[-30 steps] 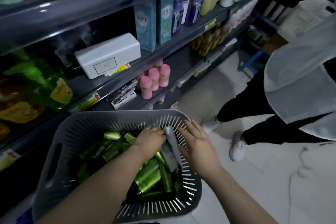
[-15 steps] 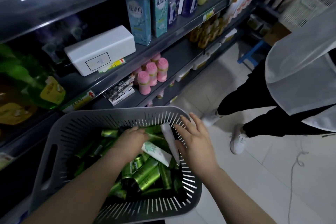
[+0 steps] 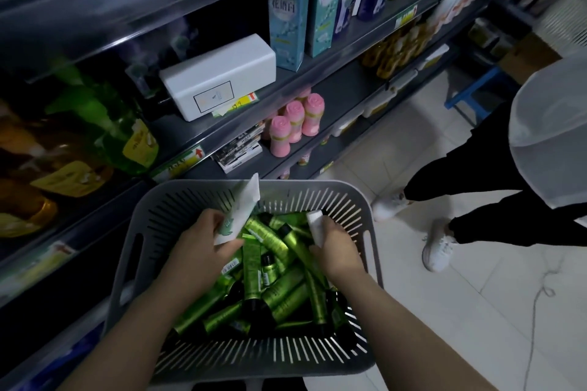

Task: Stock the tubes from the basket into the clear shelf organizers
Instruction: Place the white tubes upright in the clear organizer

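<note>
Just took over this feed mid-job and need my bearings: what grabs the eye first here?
A grey slotted plastic basket heaped with shiny green tubes fills the lower centre. Both hands are in it: the left hand grips a white tube with green print tilted up past the far rim, and the right hand holds a second white tube. Another person in a white top stands at right.

Change over 1 s. The left hand point(image 3: 203, 241), earlier palm-down among the green tubes point(image 3: 279, 292), now grips 1 white tube point(image 3: 243, 206) and has lifted it, so that its flat crimped end stands tilted above the far rim of the basket point(image 3: 317, 184). The right hand point(image 3: 336, 244), earlier open with fingers spread beside the right wall, now curls round a 2nd white tube point(image 3: 316, 225), which 0.5 s ago stood free between the 2 hands.
</note>
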